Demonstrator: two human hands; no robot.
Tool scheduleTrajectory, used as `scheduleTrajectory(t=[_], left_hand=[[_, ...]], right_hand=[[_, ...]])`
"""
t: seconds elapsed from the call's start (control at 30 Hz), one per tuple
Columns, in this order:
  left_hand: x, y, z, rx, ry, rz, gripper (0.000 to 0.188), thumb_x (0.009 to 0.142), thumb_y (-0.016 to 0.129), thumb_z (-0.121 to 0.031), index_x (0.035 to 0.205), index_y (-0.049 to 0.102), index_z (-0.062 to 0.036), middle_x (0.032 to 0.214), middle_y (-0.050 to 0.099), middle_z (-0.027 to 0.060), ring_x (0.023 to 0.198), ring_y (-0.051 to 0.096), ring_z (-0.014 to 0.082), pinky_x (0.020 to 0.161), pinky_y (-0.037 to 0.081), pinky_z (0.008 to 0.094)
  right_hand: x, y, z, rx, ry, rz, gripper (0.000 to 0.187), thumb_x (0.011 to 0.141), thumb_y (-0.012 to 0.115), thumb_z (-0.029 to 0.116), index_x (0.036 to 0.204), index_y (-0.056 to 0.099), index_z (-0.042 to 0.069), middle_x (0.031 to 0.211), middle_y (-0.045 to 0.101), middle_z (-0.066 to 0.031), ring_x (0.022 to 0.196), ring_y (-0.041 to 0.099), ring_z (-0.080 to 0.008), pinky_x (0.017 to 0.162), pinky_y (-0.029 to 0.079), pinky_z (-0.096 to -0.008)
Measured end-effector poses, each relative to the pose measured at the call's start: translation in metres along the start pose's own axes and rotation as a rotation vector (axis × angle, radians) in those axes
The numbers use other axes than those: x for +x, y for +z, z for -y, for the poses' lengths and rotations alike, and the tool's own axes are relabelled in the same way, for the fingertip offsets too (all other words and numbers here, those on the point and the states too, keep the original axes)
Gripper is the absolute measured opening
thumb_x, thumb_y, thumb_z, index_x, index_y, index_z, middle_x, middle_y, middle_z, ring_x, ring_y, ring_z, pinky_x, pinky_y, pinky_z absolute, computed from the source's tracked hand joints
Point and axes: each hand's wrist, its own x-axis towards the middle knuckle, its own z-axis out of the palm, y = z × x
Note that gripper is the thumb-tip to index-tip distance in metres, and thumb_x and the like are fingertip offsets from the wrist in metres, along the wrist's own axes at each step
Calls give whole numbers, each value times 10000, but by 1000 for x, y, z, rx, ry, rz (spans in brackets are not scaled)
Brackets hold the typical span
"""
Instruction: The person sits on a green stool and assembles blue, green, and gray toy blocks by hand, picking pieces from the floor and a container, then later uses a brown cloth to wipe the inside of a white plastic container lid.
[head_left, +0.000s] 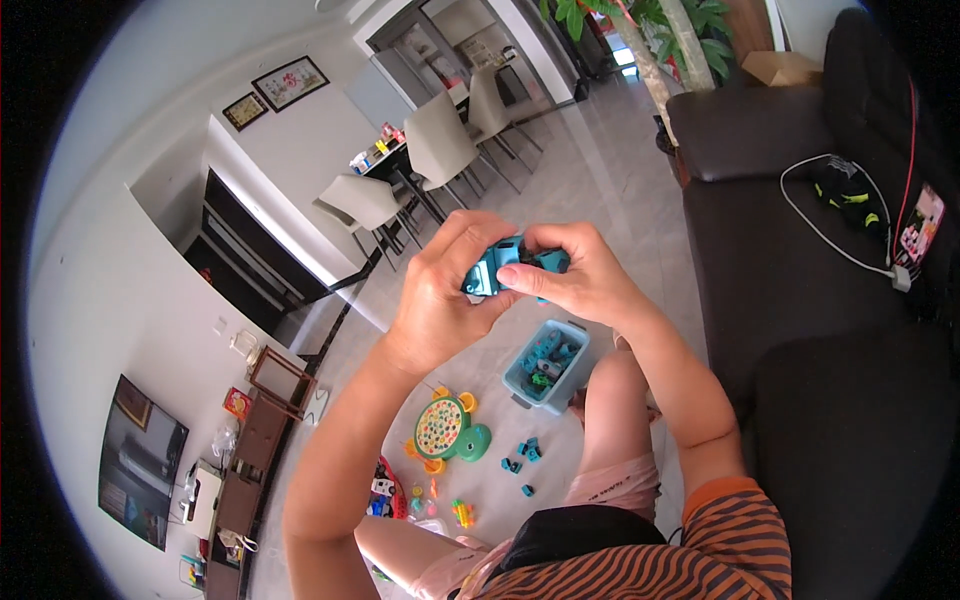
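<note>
Between my two hands, held up in front of me, is a small teal-blue toy point(484, 274) with dark parts and a shiny pale patch. My left hand point(434, 290) is closed round its left side. From the right, my right hand point(590, 272) grips it, thumb pressed on the front and fingers curled behind. Fingers cover much of the toy, so its exact kind cannot be made out. Below the hands, a light blue plastic bin point(549, 398) holds several blue toy pieces. More small blue pieces point(513, 465) lie on the floor near the bin.
On the tiled floor lie a green turtle-shaped toy point(474, 442) and a red basket of toys point(396, 497). A dark sofa point(745, 245) runs along the right, with a white cable on it. Pale chairs point(437, 140) surround a dining table at the back. A low cabinet point(250, 470) stands left.
</note>
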Motion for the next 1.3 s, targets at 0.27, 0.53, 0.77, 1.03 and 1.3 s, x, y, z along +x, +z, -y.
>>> scheduleTrajectory(t=[0.27, 0.53, 0.77, 1.03, 1.3], left_hand=[[-14, -12, -9, 138, 14, 225, 481, 554, 805, -127, 956, 585, 18, 877, 595, 156, 740, 603, 280, 646, 509, 339], [-38, -49, 5, 372, 41, 156, 404, 602, 798, -174, 893, 584, 9, 834, 586, 132, 676, 597, 252, 592, 496, 307], [-101, -116, 50, -935, -1006, -587, 283, 861, 562, -293, 1049, 512, -87, 903, 602, 88, 727, 580, 149, 604, 482, 294], [-50, -43, -1, -739, -855, -294, 519, 606, 790, -8, 1076, 572, -39, 915, 600, 25, 811, 564, 97, 737, 491, 241], [-35, -15, -17, -701, -671, -122, 542, 656, 774, -52, 1136, 523, -55, 969, 578, 25, 823, 539, 87, 737, 477, 224]], right_hand=[[-13, -4, -2, -99, -52, 107, 306, 687, 702, 218, 603, 525, -17, 514, 440, -25, 524, 378, -59, 468, 315, -250], [-33, -34, 8, 53, -126, -115, 252, 696, 662, 246, 636, 574, 18, 538, 519, -29, 500, 480, -65, 447, 354, -212], [-11, -36, -11, 933, 132, -346, 435, 880, 484, 411, 912, 533, -20, 579, 485, -37, 453, 414, -132, 457, 311, -251], [-15, -7, -7, 502, 169, 18, 409, 890, 445, 353, 828, 546, -39, 530, 489, -59, 407, 416, -115, 391, 302, -245], [-12, 8, 6, 239, 163, 151, 350, 883, 517, 372, 747, 545, 51, 608, 483, 28, 562, 457, -37, 479, 335, -199]])
